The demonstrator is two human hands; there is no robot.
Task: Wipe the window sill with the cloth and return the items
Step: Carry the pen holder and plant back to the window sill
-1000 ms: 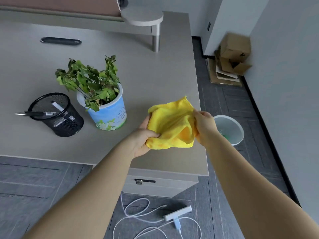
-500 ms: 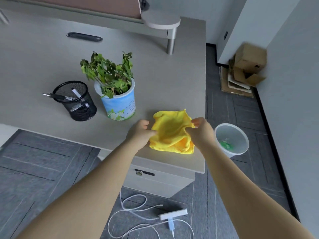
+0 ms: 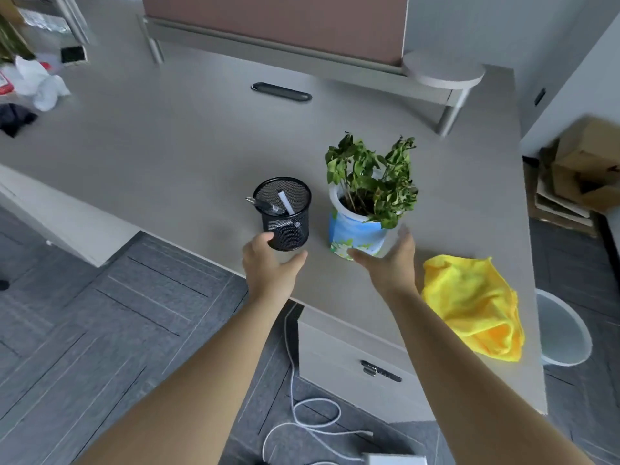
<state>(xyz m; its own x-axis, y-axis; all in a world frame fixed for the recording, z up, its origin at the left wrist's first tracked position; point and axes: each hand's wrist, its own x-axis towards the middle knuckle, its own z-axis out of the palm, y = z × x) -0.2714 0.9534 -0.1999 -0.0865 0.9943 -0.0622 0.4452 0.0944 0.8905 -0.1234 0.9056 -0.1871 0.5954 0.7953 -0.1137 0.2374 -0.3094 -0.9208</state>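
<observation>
Two hands go in at once: the left hand (image 3: 271, 263) at the mesh cup (image 3: 284, 213), the right hand (image 3: 391, 260) at the plant pot (image 3: 359, 229), both standing side by side near the front edge of the desk (image 3: 167, 156). The cloth (image 3: 469, 303) lies crumpled on the desk's near right corner, just beside the right wrist and touched by neither hand, so the wiping looks finished and this reads as the start of returning the items. The window sill itself is not in view. On the left, fingers are spread in an open curl, thumb out to the right, fingertips at the cup's lower wall; contact looks likely, but I cannot tell for sure, and nothing is gripped yet. On the right, the palm is open and turned toward the pot, thumb low near its base, fingers reaching up past its right side and blurred; that hand is empty too. To do this well, I'd say wrap the cup low and snug, since a pen (image 3: 265, 205) leans out over its rim to the left and could tip out if the cup tilts. The pot wants a full wrap around its middle, below the leaves, and a straight lift, because the plant stands tall and soil could spill if it leans. Carrying both at once calls for level wrists. The bin (image 3: 563, 333) sits on the floor just beyond the desk corner, well clear of the reach.
</observation>
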